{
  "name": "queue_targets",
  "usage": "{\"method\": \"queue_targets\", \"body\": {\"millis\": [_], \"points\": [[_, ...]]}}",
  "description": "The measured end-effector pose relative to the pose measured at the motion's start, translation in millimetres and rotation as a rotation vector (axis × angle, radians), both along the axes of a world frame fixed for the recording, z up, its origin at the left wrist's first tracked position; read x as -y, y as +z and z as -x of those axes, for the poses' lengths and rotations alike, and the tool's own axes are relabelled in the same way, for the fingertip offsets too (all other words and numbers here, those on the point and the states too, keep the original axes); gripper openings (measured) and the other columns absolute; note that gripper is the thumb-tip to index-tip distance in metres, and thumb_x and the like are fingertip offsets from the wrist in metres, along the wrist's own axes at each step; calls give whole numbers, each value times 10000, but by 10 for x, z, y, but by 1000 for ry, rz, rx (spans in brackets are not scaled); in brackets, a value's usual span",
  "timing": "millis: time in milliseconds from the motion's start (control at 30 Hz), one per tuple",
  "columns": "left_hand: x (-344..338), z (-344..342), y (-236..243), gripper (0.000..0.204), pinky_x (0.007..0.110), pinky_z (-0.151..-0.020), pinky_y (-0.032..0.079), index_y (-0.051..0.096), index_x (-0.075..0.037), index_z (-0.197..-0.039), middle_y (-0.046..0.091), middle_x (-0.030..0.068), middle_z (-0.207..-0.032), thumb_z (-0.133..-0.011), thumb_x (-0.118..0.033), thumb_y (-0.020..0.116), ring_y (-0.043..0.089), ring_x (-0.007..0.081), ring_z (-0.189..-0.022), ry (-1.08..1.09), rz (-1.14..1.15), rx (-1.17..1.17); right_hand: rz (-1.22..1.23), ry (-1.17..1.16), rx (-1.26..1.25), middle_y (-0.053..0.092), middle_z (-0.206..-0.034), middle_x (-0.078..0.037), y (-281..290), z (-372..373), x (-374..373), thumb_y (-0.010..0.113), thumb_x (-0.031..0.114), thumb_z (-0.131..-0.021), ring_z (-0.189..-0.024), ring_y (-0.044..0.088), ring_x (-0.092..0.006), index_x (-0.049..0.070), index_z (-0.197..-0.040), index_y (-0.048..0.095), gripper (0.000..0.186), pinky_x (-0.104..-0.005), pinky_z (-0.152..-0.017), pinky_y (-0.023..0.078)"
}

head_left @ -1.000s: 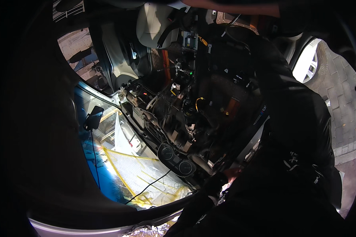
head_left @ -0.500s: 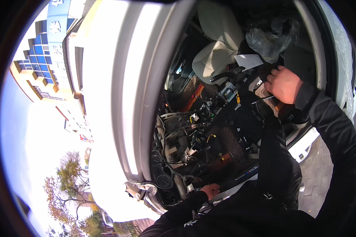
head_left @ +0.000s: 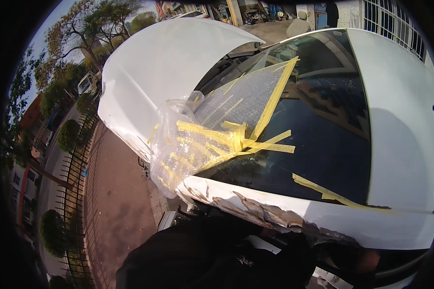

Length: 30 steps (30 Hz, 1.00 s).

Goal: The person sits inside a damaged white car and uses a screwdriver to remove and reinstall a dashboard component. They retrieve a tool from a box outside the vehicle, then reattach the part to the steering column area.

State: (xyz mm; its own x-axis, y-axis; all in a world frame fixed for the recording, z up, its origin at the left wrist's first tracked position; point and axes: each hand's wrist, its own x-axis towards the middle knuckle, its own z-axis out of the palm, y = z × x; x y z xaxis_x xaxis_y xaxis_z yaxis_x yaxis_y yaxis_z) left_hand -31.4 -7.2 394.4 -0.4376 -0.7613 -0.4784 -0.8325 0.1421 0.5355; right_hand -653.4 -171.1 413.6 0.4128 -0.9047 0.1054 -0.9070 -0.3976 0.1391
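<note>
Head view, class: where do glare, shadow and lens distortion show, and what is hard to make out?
All in the head view: sunlight washes detail from the white hood; shadow greys part of the white roof; fisheye bending bows the black fence toward the left; the person's dark clothing sinks to near-black, most folds lost.

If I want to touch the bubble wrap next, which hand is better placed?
Probably your left: the bubble wrap lies leftward, while your right hand, dim in shadow, is far right, below the damaged windshield pillar. Your left hand is hard to make out.
</note>
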Motion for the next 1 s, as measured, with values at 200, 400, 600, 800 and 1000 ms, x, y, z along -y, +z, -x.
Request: {"method": "queue_targets", "body": {"millis": [200, 400, 600, 800, 1000], "points": [[-231, 74, -36, 339, 516, -1060, 577, 768, -68, -1240, 756, 201, -1232, -937, -216, 725, 731, 387, -1192, 158, 26, -149, -20, 301, -432, 677, -1268, -168, 1516, 137, -854, 627, 348, -1085, -1156, 606, -351, 61, -1341, 683, 389, -467, -1007, 460], [-449, 447, 1365, 327, 514, -1085, 564, 770, -53, -1221, 744, 188, -1255, -932, -203, 736, 722, 374, -1208, 389, 321, -557, -417, 142, -620, 701, -1318, -168, 1628, -50, -960, 637, 358, -928, -1322, 576, -386, 119, -1174, 768, 366, -609, -1184, 386], [-585, 485, 3611, 261, 467, -872, 622, 729, -15, -1152, 750, 142, -1168, -916, -107, 793, 743, 282, -955, -287, 1159, -767, -165, 350, -507, 720, -1189, -150, 1677, -36, -1025, 695, 348, -923, -1210, 612, -393, 103, -1082, 772, 302, -558, -1088, 473], [-773, 408, 4393, 181, 416, -738, 624, 765, -28, -1082, 790, 143, -979, -911, -49, 821, 770, 246, -808, -105, 1503, -921, -266, 238, -503, 714, -1174, -150, 1736, -206, -994, 737, 404, -895, -1211, 614, -376, 102, -1099, 775, 366, -561, -1077, 462], [-806, 3, 4824, 330, 382, -706, 595, 788, -38, -1064, 782, 142, -1019, -740, -55, 847, 748, 267, -803, 286, 1622, -644, -227, 315, -504, 739, -1099, -136, 1873, -284, -1010, 743, 374, -870, -1163, 644, -359, 118, -1022, 778, 300, -525, -1029, 486]]}}
